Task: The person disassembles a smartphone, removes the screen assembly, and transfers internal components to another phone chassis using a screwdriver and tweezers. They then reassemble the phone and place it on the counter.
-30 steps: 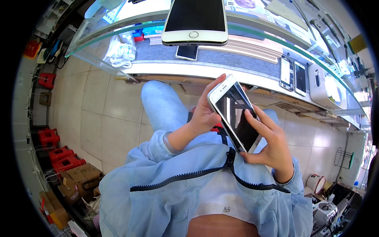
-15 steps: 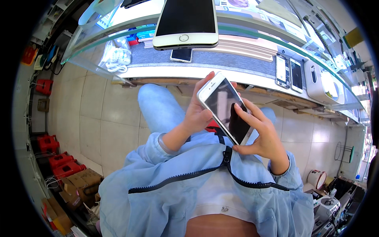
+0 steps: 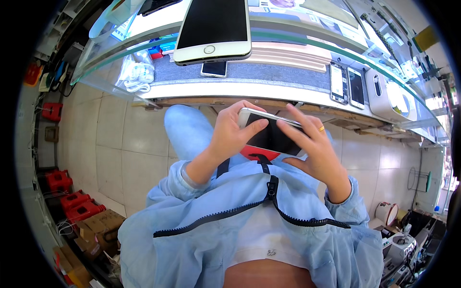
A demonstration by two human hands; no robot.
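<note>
My left hand point(image 3: 229, 130) grips the left end of a white smartphone point(image 3: 273, 139), its thumb lying over the dark screen. The phone is tilted, its right end lower, above my lap. My right hand point(image 3: 317, 151), with a ring on one finger, is at the phone's right end with fingers spread. Its index finger reaches over the screen near the upper edge, another finger is raised, and its thumb is by the lower right corner. Ahead, a larger-looking white phone point(image 3: 213, 29) with a round button lies on the glass counter top.
Under the glass, a shelf holds a small phone point(image 3: 213, 69), two phones on the right point(image 3: 356, 87), a white slotted box point(image 3: 390, 96) and bagged white cables point(image 3: 139, 72). Red cases point(image 3: 84, 210) and cardboard boxes point(image 3: 101, 225) stand at left; a wire rack point(image 3: 420, 180) is at right.
The held phone has turned from steeply slanted to nearly level. My left thumb has moved onto the screen. My right hand's fingers have spread and lifted, and the view has shifted slightly.
</note>
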